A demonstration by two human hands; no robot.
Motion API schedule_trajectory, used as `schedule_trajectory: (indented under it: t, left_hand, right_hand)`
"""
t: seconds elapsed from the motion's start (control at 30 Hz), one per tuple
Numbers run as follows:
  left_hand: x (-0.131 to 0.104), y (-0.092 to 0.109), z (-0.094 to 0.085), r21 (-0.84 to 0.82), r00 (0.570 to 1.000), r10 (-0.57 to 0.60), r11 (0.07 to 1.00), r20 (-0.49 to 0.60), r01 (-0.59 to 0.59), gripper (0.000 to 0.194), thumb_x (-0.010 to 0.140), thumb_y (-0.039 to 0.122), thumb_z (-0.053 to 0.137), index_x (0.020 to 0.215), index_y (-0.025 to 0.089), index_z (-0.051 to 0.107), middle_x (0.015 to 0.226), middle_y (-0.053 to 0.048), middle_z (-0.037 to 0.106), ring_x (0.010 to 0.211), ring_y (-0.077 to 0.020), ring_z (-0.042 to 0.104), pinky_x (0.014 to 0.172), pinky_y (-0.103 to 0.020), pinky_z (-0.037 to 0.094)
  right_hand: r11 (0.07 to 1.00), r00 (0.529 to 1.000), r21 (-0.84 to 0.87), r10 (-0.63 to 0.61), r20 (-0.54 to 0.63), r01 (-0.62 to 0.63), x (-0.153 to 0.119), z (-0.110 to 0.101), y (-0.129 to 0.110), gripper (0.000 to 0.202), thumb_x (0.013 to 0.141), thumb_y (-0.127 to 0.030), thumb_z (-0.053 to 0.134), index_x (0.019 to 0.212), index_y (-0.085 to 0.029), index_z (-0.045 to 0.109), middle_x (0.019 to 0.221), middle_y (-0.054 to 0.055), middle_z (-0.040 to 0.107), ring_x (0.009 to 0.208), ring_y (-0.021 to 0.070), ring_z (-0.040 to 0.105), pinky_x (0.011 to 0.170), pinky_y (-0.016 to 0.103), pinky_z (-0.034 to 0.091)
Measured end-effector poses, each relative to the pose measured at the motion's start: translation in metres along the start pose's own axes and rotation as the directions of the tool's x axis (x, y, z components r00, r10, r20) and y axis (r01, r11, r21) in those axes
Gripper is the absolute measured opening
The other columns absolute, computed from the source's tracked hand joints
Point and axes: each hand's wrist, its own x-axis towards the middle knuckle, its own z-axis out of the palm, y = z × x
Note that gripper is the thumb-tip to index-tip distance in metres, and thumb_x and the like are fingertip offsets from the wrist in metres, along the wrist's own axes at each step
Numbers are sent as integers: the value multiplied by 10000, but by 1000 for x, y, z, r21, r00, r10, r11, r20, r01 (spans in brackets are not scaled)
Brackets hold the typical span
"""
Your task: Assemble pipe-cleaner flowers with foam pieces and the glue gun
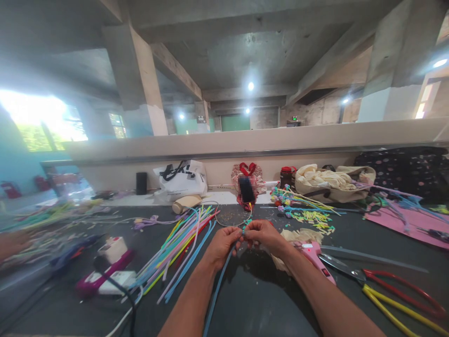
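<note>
We pinch a blue stick point(220, 284) in our left hand point(224, 241), and our right hand point(264, 236) holds its upper end with narrowed fingers; it trails down between our forearms. Right of our right hand lie a pink glue gun point(315, 258) and scissors point(345, 268); left of our left hand, loose sticks point(189, 241).

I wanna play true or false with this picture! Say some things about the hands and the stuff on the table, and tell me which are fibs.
1. A blue strip runs down from the left hand and right hand. True.
2. The glue gun is green. False: the glue gun is pink.
3. The scissors have one red and one yellow handle. True.
4. The white bag is right of the phone. False: it is left of it.
</note>
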Motion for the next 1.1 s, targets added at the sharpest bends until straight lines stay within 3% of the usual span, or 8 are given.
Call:
schedule_trajectory:
  t: [0.2,0.37,0.63,0.77,0.93,1.1]
  left_hand:
    - [1,-5,0,109,997,-8,994,-74,16,184,569,268,627,635,121,539,538,5,557,415,-81,498,341,-163,343]
    - [4,-11,2,174,992,-2,984,-129,25,104,576,199,575,640,130,530,513,12,554,441,-98,534,371,-174,384]
    - [6,-13,3,265,987,3,963,-161,40,60,571,165,522,610,132,553,503,16,563,396,-79,502,354,-168,369]
    - [8,-14,2,282,980,-6,957,-198,63,27,555,154,523,562,137,542,416,42,506,353,-78,472,334,-165,344]
    - [10,-15,-1,244,962,-2,967,-271,71,16,556,164,513,558,148,513,411,55,490,327,-60,437,329,-159,309]
    - [9,-13,-1,164,969,-15,985,-247,57,82,568,231,526,586,158,492,448,49,510,317,-45,405,326,-157,269]
  right_hand:
    - [968,994,-251,-29,-107,1,5,6,7,115,635,-146,461,671,-138,570,529,-17,573,463,93,514,423,170,352]
    - [861,977,-509,-117,-176,12,5,14,4,137,658,-101,454,708,-148,572,661,26,599,621,126,533,546,202,346]
    - [720,976,-693,-179,-124,44,0,22,0,156,760,-123,404,791,-146,555,808,89,585,721,174,543,610,250,346]
    - [735,977,-673,-192,-87,84,-1,22,1,139,755,-123,428,809,-141,556,840,104,579,730,179,549,629,258,360]
    - [851,971,-513,-204,-124,113,1,21,1,159,767,-145,415,806,-157,568,813,75,603,779,167,562,682,258,392]
    - [974,984,-212,-106,-144,74,9,14,12,251,768,-173,351,936,-151,537,724,28,630,568,114,594,458,188,428]
